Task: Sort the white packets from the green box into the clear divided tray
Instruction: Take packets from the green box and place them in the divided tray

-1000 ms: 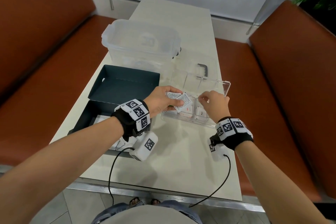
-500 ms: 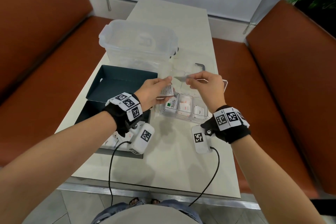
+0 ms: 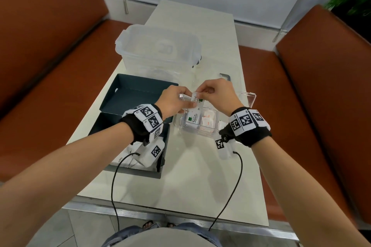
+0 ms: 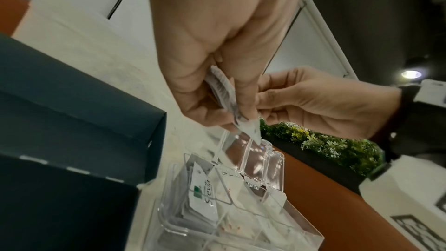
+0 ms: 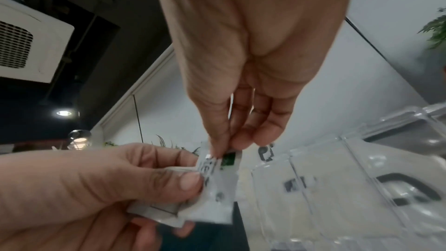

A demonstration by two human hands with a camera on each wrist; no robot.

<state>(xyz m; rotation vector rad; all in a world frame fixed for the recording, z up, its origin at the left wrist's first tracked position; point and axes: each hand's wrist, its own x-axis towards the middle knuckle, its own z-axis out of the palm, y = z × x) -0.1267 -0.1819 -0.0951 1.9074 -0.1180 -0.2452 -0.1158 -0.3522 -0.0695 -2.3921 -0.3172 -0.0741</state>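
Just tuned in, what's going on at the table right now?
A person is sorting packets. The left hand grips a small stack of white packets, and the right hand pinches the top one, above the clear divided tray. The tray already holds a Stevia packet in one compartment and red-printed packets in the next. The green box lies open beside it.

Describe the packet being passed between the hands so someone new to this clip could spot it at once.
On the pale table, find the clear divided tray right of the green box. Above its left end, the left hand and right hand pinch one white packet. Unlike the packets lying in the tray, it is held in the air.
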